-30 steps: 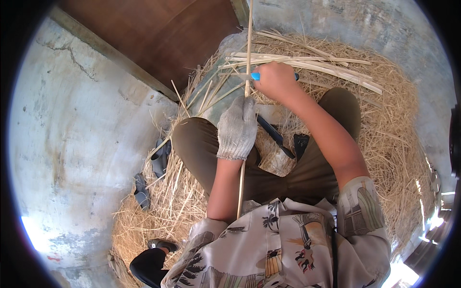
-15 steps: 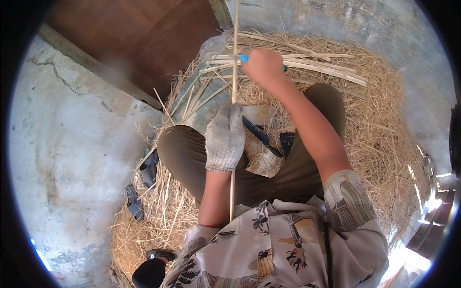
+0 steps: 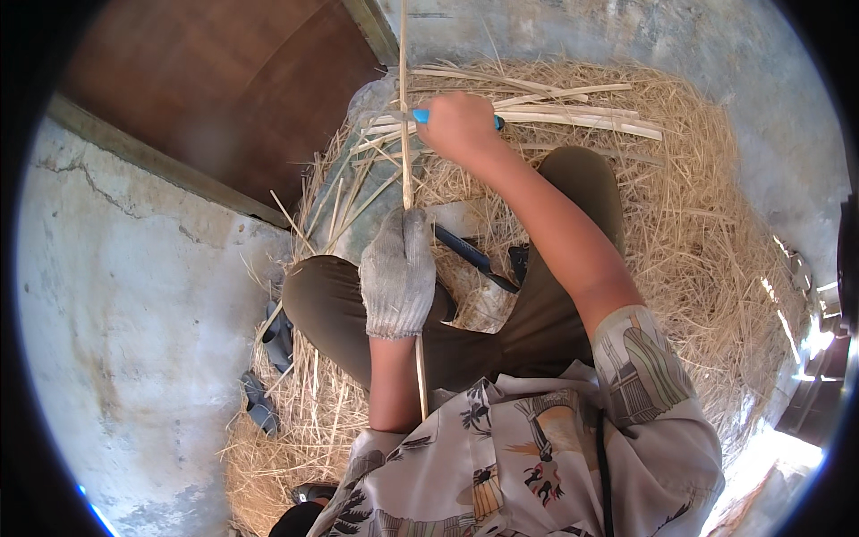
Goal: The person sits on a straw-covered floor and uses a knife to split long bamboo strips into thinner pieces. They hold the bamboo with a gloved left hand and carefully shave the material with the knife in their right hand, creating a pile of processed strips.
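My left hand (image 3: 396, 273), in a pale knitted glove, is closed around a long, thin, pale wooden strip that looks like bamboo (image 3: 406, 179). The strip runs upright past the top of the picture, and its lower end passes along my left forearm to my shirt. Farther out, my bare right hand (image 3: 461, 128) is closed on the blue-and-black handle of a knife (image 3: 420, 116). The knife's thin grey blade points left and crosses the strip above the glove. Whether it cuts into the strip I cannot tell.
Several split strips (image 3: 591, 118) lie on the straw (image 3: 689, 242) beyond my hands. A long dark tool (image 3: 463, 246) rests between my crossed legs. Dark footwear (image 3: 259, 403) lies at the left. Worn walls (image 3: 134, 313) and a brown panel (image 3: 224, 98) stand close around.
The whole view has shifted and turned slightly, so hands and strip appear farther left. Both hands keep their grips, and the knife stays across the strip.
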A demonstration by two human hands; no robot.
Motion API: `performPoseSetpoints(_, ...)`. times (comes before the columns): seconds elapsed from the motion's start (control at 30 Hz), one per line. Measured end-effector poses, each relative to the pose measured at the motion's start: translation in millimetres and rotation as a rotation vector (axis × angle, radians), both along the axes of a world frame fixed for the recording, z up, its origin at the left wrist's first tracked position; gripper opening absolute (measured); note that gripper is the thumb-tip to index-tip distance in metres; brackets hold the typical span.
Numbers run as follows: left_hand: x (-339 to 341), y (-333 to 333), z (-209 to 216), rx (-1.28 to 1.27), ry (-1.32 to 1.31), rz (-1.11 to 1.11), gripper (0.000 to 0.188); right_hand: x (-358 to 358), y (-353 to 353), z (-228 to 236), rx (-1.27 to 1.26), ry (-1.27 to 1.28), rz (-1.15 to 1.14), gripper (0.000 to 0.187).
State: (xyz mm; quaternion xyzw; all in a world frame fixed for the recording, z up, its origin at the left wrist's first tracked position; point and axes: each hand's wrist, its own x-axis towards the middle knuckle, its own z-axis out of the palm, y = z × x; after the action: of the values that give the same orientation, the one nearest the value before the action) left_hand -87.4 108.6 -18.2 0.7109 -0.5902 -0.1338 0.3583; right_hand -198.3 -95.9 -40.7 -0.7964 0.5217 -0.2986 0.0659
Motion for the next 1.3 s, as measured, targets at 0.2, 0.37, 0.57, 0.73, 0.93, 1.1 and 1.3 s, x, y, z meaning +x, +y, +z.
performPoseSetpoints(0.2,-2,5,7,-0.01,-0.052,-0.028,0.031,-6,2,8,-0.014,-0.031,-0.022,0.021)
performPoseSetpoints(0.37,-20,19,31,0.127,0.05,-0.01,0.031,-17,-18,10,-0.043,-0.088,-0.125,0.019)
performPoseSetpoints(0.57,-19,36,7,0.006,-0.03,-0.103,0.028,-34,-21,14,-0.016,-0.083,-0.175,0.028)
performPoseSetpoints(0.73,-35,67,24,0.273,0.039,-0.112,0.027,-64,-47,17,0.204,-0.127,-0.365,0.037)
performPoseSetpoints(0.93,-22,145,8,0.405,0.234,-0.185,0.039,-122,-74,-4,0.188,-0.289,-0.717,0.045)
performPoseSetpoints(1.1,-9,150,3,0.434,0.4,-0.132,0.044,-93,-53,0,0.227,-0.239,-0.475,0.045)
performPoseSetpoints(1.3,-4,125,0,0.379,0.444,0.055,0.038,-40,-20,2,0.063,-0.015,-0.102,0.042)
